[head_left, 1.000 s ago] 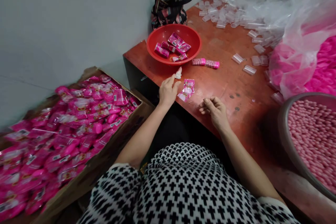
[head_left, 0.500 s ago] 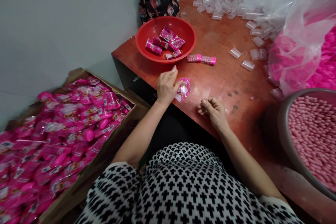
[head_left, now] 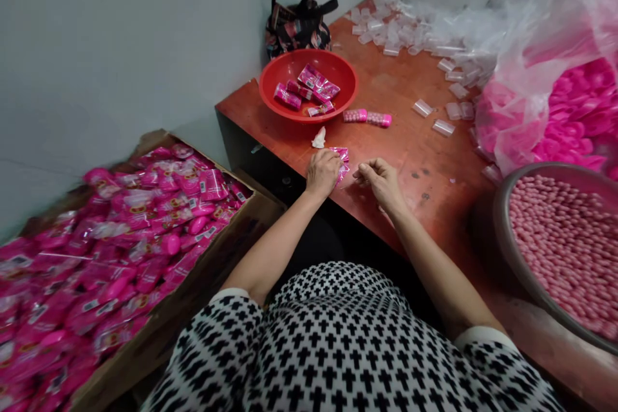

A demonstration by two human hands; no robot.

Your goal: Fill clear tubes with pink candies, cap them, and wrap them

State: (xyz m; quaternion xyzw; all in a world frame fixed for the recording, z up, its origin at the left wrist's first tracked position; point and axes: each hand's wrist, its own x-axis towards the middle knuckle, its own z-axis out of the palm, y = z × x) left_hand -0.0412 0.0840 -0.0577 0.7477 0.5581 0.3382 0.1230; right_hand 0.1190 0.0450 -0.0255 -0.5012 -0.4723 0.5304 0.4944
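My left hand (head_left: 323,172) rests at the table's near edge, fingers curled down over a flat pink printed wrapper (head_left: 344,156) and covering part of it. Just to the right, my right hand (head_left: 380,181) is closed in a pinch of thumb and forefinger; whatever it holds is too small to make out. A crumpled white tissue (head_left: 319,138) lies just beyond my left hand. Two clear tubes of pink beads with pink caps (head_left: 367,117) lie end to end behind the wrapper. The red bowl (head_left: 269,100) behind holds several pink wrapped packs (head_left: 288,96).
To the left stands a cardboard box (head_left: 232,222) full of pink packs. At right are a grey tub (head_left: 505,225) of pink beads and a plastic bag (head_left: 514,109) of pink parts. Clear tubes (head_left: 391,29) litter the table's back, near a patterned handbag (head_left: 299,35).
My left hand has come down and right onto the wrapper, and the white tissue now lies exposed on the table. My right hand has moved in closer to the wrapper. The view has shifted slightly.
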